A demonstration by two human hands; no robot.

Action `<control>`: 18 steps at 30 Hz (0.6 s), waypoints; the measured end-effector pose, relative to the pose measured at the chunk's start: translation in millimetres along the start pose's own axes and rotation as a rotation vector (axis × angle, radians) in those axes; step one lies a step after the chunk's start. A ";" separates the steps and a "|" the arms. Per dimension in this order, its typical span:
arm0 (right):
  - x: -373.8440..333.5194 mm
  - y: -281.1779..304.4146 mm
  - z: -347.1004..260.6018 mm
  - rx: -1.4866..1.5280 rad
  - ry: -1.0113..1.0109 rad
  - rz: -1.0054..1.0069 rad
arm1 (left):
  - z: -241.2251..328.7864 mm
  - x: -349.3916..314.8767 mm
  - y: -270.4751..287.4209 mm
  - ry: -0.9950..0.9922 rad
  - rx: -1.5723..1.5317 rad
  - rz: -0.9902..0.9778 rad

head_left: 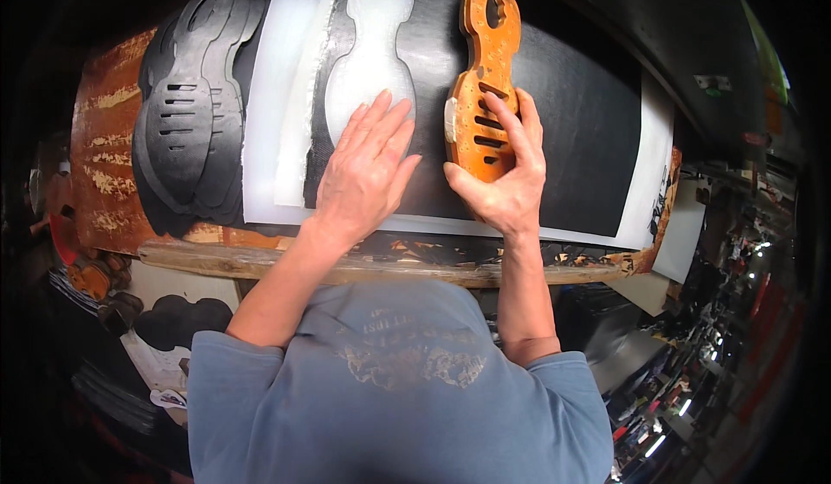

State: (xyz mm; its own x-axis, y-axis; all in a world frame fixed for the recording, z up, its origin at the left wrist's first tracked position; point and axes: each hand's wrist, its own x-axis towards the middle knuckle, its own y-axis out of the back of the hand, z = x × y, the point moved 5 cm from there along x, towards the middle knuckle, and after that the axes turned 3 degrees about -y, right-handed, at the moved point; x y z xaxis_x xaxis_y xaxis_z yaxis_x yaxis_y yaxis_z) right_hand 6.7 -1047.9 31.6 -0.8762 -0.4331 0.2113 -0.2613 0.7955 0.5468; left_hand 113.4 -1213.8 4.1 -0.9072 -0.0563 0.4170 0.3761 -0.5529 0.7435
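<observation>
A black sheet (571,138) lies over white sheeting, with a white sole-like shape (368,68) showing in it. My left hand (365,159) rests flat over the lower end of that shape, fingers stretched out and holding nothing. To its right is an orange, sole-shaped cutting die (489,55) with a round hole near the top and several slots. My right hand (511,164) grips its lower part: the thumb is at the lower left edge, one finger reaches over the slots, and other fingers are along the right side. A pale patch sits on the die's left edge.
At the left, several black cut pieces (182,112) with matching slots lie piled on a worn brown board (104,146). A white strip (290,94) with a frayed edge runs beside the black sheet. A wooden edge (372,267) with dark scraps along it lies nearest me.
</observation>
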 end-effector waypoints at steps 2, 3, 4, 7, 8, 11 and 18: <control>5.0 -10.8 -3.9 -0.174 0.069 -0.017 | 0.1 -0.2 0.5 0.002 -0.010 0.015; 5.7 -14.1 -5.2 -0.251 0.097 -0.020 | -0.2 -0.8 -0.2 0.017 -0.013 0.015; 7.3 -20.9 -7.9 -0.326 0.166 -0.019 | -0.5 -1.4 -0.8 0.023 -0.021 0.015; 6.9 -25.3 -5.5 -0.352 0.126 -0.016 | -0.7 -2.5 -2.2 0.019 -0.026 0.024; 6.7 -26.5 -4.9 -0.362 0.131 -0.032 | -0.8 -2.8 -1.8 0.026 -0.033 0.037; 5.4 -22.3 -2.4 -0.339 0.131 -0.068 | -0.2 -2.4 2.9 0.003 -0.103 0.073; -35.2 13.6 14.6 -0.087 0.051 -0.075 | 24.0 -59.7 38.3 0.069 -0.410 0.146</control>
State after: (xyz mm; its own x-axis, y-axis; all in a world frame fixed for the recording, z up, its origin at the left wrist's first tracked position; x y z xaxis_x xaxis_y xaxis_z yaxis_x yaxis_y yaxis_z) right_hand 28.1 -1015.7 19.8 -0.8334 -0.5125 0.2069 -0.2872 0.7215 0.6301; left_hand 186.6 -1211.6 20.3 -0.8655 -0.2061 0.4566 0.4081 -0.8186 0.4041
